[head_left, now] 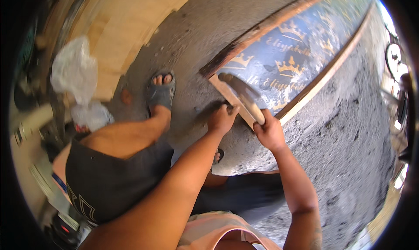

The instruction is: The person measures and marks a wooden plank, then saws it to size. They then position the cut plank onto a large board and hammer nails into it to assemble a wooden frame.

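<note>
My right hand is closed round the light wooden handle of a hammer. Its dark head, smeared by motion, hangs over the near end of a wooden frame. At the outer edge of that end piece is my left hand, fingers drawn together in a pinch. Whatever it may hold is too small to make out. Inside the frame lies a dark blue printed sheet with gold crowns and lettering, partly smudged with grey.
Rough grey ground with loose dark grit stretches along the right. Plywood lies at the upper left, beside a clear plastic bag. My sandalled foot stands left of the frame. A wheel shows at the far right.
</note>
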`<action>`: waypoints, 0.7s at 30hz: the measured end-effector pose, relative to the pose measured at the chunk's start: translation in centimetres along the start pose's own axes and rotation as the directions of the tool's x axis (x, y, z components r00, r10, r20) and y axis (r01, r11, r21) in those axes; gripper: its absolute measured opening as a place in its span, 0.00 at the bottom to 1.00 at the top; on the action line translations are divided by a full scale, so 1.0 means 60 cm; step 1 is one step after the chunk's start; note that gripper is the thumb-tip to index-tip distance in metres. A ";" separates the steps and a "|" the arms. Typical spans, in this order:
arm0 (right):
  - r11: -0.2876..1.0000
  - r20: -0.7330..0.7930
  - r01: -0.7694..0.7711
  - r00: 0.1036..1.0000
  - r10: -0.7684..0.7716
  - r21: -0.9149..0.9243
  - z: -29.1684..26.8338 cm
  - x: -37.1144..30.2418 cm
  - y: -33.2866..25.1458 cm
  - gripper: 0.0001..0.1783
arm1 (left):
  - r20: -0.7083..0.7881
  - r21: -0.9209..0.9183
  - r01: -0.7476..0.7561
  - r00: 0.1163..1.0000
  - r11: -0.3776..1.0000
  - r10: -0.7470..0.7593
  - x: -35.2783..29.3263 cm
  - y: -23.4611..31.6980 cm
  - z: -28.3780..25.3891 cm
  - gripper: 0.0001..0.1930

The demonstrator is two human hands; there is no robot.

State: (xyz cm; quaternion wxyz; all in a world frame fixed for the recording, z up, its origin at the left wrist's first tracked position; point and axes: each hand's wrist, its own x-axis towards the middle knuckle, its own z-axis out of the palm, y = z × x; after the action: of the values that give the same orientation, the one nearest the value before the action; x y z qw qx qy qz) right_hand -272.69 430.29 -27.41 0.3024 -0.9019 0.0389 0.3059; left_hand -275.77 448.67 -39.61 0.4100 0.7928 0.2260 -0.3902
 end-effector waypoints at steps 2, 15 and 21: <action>0.999 -0.013 -0.032 0.999 0.032 0.007 0.010 0.021 -0.030 0.15 | 0.022 -0.012 0.071 0.997 0.997 -0.071 -0.001 0.016 -0.006 0.33; 0.988 -0.078 0.046 0.995 -0.058 -0.146 0.094 0.039 0.033 0.15 | 0.070 0.014 0.172 0.983 0.985 -0.172 0.011 0.044 0.007 0.30; 0.965 -0.036 -0.043 0.999 0.035 -0.258 0.091 0.055 0.028 0.16 | 0.112 0.038 0.153 0.981 0.988 -0.156 0.038 0.041 0.004 0.30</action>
State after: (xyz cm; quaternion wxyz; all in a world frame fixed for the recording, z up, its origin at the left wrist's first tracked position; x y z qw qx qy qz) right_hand -273.31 432.43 -33.61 0.1754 -0.9374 0.0212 0.3000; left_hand -272.87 447.16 -40.38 0.3791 0.7551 0.2570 -0.4691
